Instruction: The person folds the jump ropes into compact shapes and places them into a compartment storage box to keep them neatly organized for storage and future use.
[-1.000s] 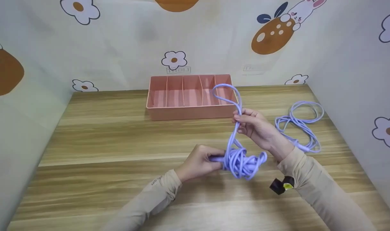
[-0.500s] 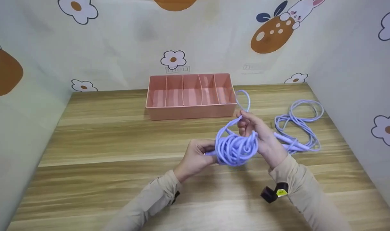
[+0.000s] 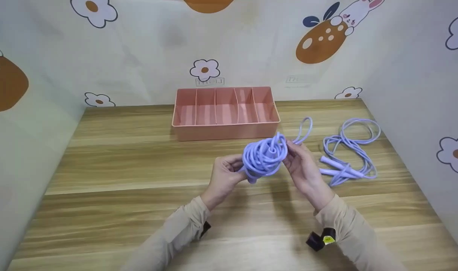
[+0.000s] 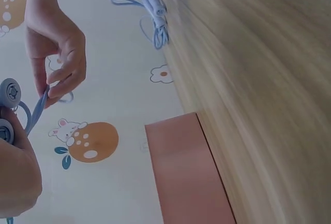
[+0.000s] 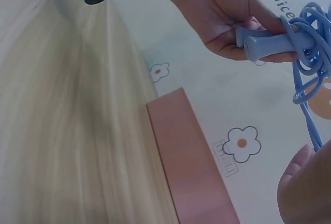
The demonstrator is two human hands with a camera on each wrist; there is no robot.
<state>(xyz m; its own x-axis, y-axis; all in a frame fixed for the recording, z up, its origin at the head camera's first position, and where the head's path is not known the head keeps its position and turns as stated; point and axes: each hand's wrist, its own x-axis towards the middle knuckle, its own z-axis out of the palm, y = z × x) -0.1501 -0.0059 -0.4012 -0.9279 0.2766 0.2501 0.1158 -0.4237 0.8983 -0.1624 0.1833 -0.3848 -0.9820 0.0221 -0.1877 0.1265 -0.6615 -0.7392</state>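
Rope [image 3: 262, 160], held up over the table [image 3: 119, 162] between a person's two hands, in front of the box [image 3: 225, 132]. I count two ropes in all, one box with five slots, and two hands. The held rope is light purple-blue. It has two smooth handles [image 5: 276, 45] side by side, and its long cord goes round and round in a fat, messy bundle. The left hand [image 3: 224, 178] has its fingers bent round the handles. The right hand [image 3: 306, 171] pinches the cord between thumb and fingers, and one small loop [image 3: 311, 127] sticks out past it. The other rope [image 3: 344, 169], much the same colour and with two handles too, lies on the table, right of the box.
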